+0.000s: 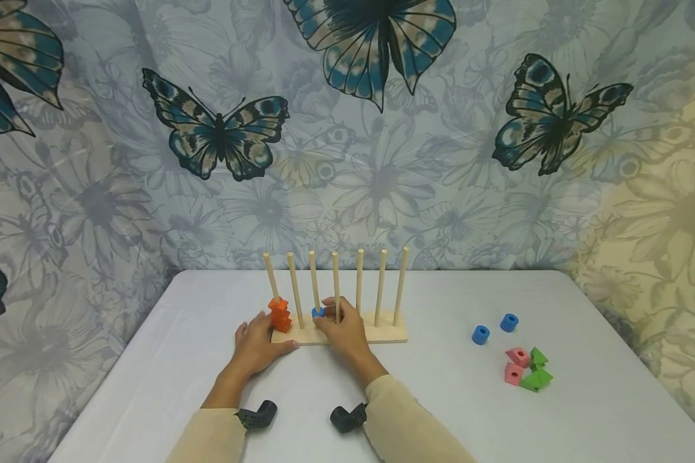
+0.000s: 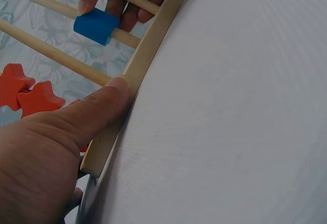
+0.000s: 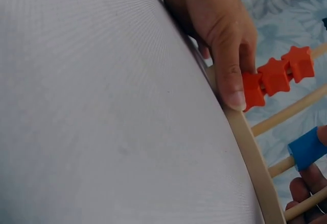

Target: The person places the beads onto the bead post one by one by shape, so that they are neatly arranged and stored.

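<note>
Right hand (image 1: 345, 331) pinched a blue cylinder (image 2: 95, 26) round the third peg (image 1: 314, 276) from left, just above the wooden base (image 1: 385, 334), left hand (image 1: 256, 344) gripped its left end, thumb on the near edge, beside stacked orange stars (image 1: 280, 316).

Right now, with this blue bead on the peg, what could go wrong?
The blue bead sits above the wooden base, so it may drop if your right hand lets go. The base might shift if your left hand lifts off its end. The loose blue beads look round, so a bump could roll them.
</note>
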`<state>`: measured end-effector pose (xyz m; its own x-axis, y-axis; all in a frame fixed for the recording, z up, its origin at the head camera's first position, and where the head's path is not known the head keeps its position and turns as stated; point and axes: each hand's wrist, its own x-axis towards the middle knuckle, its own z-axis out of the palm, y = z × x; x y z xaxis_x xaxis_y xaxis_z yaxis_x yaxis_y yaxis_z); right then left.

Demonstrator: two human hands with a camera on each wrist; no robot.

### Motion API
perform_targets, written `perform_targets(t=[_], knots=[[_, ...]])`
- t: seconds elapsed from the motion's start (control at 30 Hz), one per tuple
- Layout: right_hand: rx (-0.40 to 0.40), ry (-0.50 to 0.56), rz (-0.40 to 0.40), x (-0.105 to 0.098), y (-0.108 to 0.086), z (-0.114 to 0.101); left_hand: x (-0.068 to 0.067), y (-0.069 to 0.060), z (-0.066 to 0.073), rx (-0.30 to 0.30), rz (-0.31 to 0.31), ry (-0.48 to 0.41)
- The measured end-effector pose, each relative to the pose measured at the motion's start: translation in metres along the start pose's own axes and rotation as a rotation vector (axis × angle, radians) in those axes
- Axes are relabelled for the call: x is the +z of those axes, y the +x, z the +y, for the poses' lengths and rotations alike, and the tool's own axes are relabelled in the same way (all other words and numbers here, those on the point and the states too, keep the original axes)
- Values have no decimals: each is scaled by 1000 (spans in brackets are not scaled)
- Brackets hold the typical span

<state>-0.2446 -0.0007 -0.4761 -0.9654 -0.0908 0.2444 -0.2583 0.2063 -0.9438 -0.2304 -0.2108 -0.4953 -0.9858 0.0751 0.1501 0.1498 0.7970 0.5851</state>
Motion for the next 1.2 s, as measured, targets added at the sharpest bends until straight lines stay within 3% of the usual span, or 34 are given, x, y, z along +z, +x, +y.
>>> perform_targets(t=[0.27,0.47,0.77,1.03,1.2], knots=[[43,-40,-19,-9,-8,-5,1,0,1,-19,-4,-1],[7,-88,-32,-19,-15,-13,1,0,1,-25,-5,9],[-5,-170,-114,-44,-22,-30,1,0,2,-37,-6,7],[-97,-233,-189,-78,-28,-61,1,0,3,-22,-3,-4],[-163,-283,-150,-104,-32,-75,0,-1,1,-24,-14,-2]])
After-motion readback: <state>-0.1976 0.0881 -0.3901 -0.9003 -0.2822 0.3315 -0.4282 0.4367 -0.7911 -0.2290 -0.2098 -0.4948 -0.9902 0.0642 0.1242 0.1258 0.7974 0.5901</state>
